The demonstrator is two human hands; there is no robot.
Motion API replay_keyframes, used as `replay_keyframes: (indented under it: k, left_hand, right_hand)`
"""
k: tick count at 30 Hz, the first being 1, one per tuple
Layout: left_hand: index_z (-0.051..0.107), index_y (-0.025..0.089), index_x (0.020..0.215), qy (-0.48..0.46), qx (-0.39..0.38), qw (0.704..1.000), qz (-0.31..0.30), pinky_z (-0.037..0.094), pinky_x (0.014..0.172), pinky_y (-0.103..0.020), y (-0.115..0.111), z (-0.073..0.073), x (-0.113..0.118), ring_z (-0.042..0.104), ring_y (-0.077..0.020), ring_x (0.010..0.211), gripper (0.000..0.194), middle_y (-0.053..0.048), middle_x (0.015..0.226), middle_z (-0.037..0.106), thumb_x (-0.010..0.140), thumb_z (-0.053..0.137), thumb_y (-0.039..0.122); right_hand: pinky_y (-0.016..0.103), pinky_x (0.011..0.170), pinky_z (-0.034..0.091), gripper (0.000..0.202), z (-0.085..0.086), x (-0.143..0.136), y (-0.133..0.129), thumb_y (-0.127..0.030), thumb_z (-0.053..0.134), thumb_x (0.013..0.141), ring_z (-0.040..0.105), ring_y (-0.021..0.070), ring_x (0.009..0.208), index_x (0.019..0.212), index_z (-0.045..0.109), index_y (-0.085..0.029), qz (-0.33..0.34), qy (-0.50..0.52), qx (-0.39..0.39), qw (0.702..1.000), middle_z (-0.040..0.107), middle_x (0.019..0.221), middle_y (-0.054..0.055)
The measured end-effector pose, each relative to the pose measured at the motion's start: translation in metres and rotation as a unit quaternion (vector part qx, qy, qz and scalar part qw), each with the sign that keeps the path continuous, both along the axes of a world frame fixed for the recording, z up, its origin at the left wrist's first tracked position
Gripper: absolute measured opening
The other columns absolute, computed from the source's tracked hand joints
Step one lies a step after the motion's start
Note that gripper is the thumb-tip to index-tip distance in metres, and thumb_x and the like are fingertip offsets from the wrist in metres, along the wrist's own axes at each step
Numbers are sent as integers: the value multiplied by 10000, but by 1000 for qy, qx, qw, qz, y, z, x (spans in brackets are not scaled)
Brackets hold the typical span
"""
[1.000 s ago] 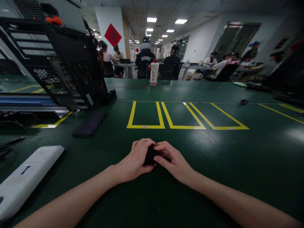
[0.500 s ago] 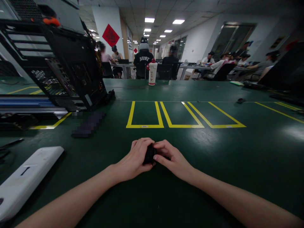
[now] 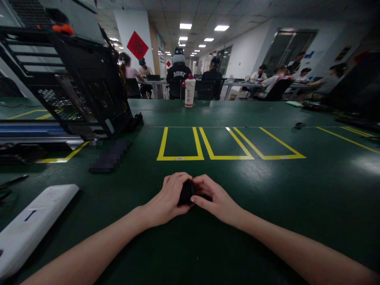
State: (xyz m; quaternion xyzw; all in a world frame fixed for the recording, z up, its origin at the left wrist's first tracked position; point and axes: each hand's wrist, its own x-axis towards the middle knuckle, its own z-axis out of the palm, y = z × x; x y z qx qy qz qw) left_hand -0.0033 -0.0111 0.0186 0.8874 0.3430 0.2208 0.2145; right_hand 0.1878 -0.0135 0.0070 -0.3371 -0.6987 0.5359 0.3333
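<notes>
Between my two hands is a small black object point(image 3: 186, 192), mostly covered by fingers, so its kind does not show. My left hand point(image 3: 169, 200) wraps round its left side, fingers over the top and thumb low along the near side. From the right, my right hand point(image 3: 213, 198) closes on its edge with thumb and fingertips. Both hands are low over the green table point(image 3: 190, 245), in front of yellow tape outlines point(image 3: 179, 158).
An open black computer case point(image 3: 89, 87) stands at left, near a dark pixelated flat item point(image 3: 109, 157) and a long white device point(image 3: 35, 225). A white cup with red lid point(image 3: 189, 93) stands at the back. Several people sit at tables beyond.
The whole view has shifted very slightly. Both hands keep nearly the same hold on the black object.
</notes>
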Motion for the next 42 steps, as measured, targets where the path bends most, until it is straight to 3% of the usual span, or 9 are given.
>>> replay_keyframes:
  k: [4,9,13,20,26,31,38,42]
  left_hand:
    - [249,236,1228,-9,5,1000,-2,330,935,-449,0,-1,0,387,-264,1143,599,-95,1206,410,745,591,143]
    - [265,230,1222,-3,11,1000,1,334,932,-449,0,0,0,404,-260,1133,572,-95,1199,422,760,597,176]
    - [273,228,1219,-3,7,1000,-1,341,926,-452,0,2,1,417,-260,1120,569,-94,1185,434,757,601,175]
    - [265,210,1216,11,3,1000,5,312,957,-426,1,1,1,376,-243,1149,589,-98,1201,406,740,603,131]
    - [258,231,1223,-1,4,1000,-1,326,940,-449,1,2,1,391,-258,1136,577,-96,1193,414,761,598,172]
    - [277,231,1203,-1,-6,1000,0,343,923,-444,1,2,2,417,-249,1103,547,-92,1170,422,763,598,174]
    - [276,217,1211,-2,-2,1000,8,344,914,-435,1,0,2,411,-255,1104,578,-100,1174,416,737,596,129]
    - [268,230,1214,-6,-2,1000,3,347,908,-440,0,2,2,416,-257,1100,566,-96,1170,420,757,595,164]
  right_hand:
    - [370,921,451,312,-2,0,0,-154,588,764,534,161,1024,1028,441,-228,10,34,8,999,481,1066,20]
    - [352,774,523,224,-4,-2,2,-240,568,793,580,170,931,978,443,-227,-14,35,-49,998,530,986,16]
    - [372,850,488,316,-2,-2,3,-233,583,783,539,184,1021,1060,430,-227,-28,9,-59,998,516,1085,39]
    - [372,908,449,351,-1,3,2,-159,625,741,537,170,1036,1027,433,-223,30,51,-71,996,505,1077,24]
    - [323,766,502,195,-3,-1,5,-235,574,790,580,149,908,947,460,-215,1,81,-87,993,535,955,6]
    - [366,856,466,265,-4,-2,6,-245,571,793,547,167,982,1032,459,-217,-20,34,-69,997,537,1027,29]
    - [358,883,457,351,-4,2,5,-164,641,729,539,164,1011,1015,447,-223,28,63,-61,996,500,1055,14]
    - [343,807,491,204,-3,1,6,-226,591,775,560,158,950,949,483,-210,1,74,-65,995,511,990,8]
